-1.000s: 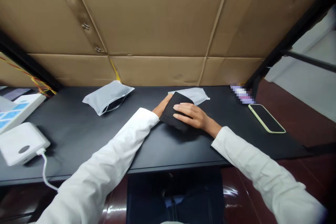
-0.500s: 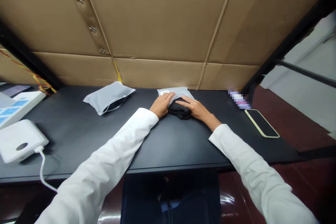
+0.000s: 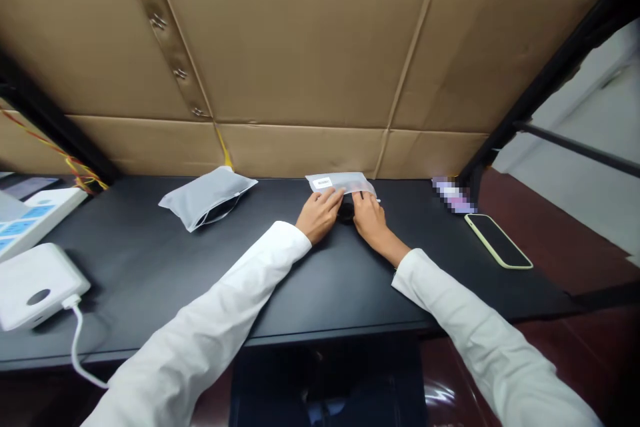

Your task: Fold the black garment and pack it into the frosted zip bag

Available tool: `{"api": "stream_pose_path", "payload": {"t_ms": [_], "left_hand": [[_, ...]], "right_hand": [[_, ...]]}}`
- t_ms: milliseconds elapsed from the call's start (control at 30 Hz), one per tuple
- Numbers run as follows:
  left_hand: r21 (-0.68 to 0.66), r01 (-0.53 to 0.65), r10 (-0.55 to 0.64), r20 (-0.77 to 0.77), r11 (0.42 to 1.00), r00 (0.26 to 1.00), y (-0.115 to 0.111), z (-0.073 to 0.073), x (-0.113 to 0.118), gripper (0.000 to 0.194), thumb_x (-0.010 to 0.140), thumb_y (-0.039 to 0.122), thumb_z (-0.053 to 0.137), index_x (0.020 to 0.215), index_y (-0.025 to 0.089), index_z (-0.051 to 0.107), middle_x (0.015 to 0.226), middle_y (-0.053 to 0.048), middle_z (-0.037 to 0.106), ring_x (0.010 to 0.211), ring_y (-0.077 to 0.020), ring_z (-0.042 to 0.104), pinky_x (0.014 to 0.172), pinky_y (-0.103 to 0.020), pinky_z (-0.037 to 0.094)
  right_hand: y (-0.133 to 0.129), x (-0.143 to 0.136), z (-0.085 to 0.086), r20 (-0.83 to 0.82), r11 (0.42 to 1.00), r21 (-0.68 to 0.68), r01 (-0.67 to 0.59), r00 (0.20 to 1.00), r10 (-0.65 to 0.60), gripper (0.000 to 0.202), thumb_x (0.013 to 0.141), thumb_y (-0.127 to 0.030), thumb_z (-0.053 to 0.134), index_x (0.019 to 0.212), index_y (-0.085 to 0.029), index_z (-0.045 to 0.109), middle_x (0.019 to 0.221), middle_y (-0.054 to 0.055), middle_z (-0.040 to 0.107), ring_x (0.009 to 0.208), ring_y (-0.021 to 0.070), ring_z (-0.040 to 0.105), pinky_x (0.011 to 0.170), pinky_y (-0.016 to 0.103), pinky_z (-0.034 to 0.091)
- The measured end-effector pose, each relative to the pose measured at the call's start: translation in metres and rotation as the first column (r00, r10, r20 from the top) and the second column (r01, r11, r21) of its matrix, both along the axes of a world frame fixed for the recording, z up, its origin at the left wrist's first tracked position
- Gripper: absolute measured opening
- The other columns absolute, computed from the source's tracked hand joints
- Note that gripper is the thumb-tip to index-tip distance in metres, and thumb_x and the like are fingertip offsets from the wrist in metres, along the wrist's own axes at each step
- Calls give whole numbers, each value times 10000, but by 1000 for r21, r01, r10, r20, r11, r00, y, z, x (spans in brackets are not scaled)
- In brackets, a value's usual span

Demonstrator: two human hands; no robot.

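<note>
Black item (image 3: 346, 209) sits btwn both hands at the near edge of the frosted pouch (image 3: 350, 181) on the bench (image 3: 320, 293), mostly hidden, so can't tell if any's inside. L hand (image 3: 318, 217) and R hand (image 3: 371, 220) touch the pouch, fingers bent; openness/grip unclear.

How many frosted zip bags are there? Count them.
2: an open bag at back left; a labelled bag at the left hand and right hand. Others may be hidden.
</note>
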State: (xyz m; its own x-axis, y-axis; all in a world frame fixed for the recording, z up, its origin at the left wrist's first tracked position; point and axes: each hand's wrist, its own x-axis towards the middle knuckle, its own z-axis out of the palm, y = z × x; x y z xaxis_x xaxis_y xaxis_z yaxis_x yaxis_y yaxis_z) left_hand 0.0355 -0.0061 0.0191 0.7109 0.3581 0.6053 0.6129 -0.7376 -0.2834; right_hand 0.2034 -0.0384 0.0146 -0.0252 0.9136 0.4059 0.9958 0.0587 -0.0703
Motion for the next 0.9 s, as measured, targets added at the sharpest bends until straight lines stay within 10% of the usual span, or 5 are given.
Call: {"api": "stream_pose_path", "payload": {"t_ms": [267,400,567,733,900], "left_hand": [[-39,201,-200,40,979,979,-10,-11,14,426,949,65,356,1316,110,569,1348,-133,593,1282,-260,526,1004,-412,463],[-68,152,-146,92,986,985,0,-14,4,450,912,39,383,1320,107,559,1323,-137,608,1231,-267,556,965,-408,482],[-96,139,-122,166,986,979,23,-14,-20,483,856,7,399,1284,135,584,1281,-142,632,1155,-268,589,874,-409,521],[-95,261,-235,221,961,947,34,-15,-31,431,875,27,403,1243,140,596,1215,-132,665,1144,-246,592,896,-417,533],[-84,346,-327,185,934,927,31,-14,-27,339,915,52,401,1162,140,615,1134,-121,687,1075,-219,611,896,-394,532]], "right_hand": [[18,2,-18,-152,965,242,-101,978,140,293,846,-55,477,1084,-124,635,1094,262,648,1164,431,511,992,707,355],[17,17,-15,-131,931,147,-334,926,353,379,809,-67,539,1184,-72,600,1172,253,627,1178,377,535,1033,567,425],[5,32,0,1,733,257,-630,759,651,462,886,-77,468,1314,-231,549,1303,107,594,1239,259,526,1047,457,456],[13,38,-1,-165,895,300,-329,907,388,541,795,-189,665,1313,-165,514,1279,179,548,1203,348,504,1003,530,446],[29,55,-17,-349,944,218,-246,884,311,208,757,-120,607,957,-169,582,932,88,593,848,227,594,802,366,517]]}}
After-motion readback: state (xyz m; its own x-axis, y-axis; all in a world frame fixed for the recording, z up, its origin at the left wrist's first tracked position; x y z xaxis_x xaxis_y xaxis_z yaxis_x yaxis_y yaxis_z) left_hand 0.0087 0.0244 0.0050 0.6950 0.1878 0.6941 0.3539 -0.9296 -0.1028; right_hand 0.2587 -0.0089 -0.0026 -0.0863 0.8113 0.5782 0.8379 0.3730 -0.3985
